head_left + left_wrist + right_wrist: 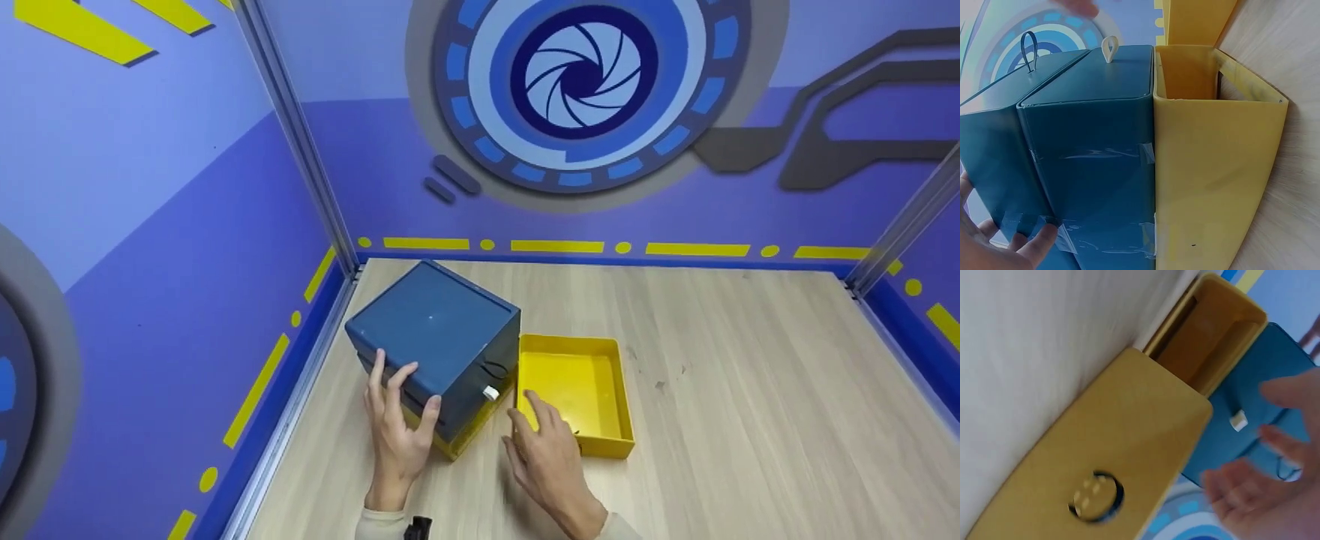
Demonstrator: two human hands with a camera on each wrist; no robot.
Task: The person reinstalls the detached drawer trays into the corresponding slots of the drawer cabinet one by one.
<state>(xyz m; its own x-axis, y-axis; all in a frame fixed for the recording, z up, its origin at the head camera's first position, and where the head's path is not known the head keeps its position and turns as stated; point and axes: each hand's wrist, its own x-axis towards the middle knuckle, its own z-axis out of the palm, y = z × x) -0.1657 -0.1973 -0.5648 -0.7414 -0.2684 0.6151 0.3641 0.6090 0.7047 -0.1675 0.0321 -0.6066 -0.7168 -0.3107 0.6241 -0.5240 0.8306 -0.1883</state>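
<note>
A stack of two dark blue drawer units (431, 322) stands turned at an angle on the table, above a yellow casing (1219, 169) whose front is open. The upper blue drawer has a black pull loop (493, 369), the lower one a white pull loop (1109, 49). Spread over the near side of the blue units, my left hand (400, 435) touches them with its fingertips. A shallow yellow drawer (619, 390) lies out on the table to the right; a black loop (1120, 495) sits on its front. My right hand (551, 461), fingers loosely bent, hovers at its near left corner, holding nothing.
Light wood tabletop (750, 405) extends right of the yellow drawer. A blue-purple wall (360, 172) closes off the back, and another panel (187, 300) stands on the left beside a metal frame post (296, 135). Clear tape (1106, 153) runs across the blue units' side.
</note>
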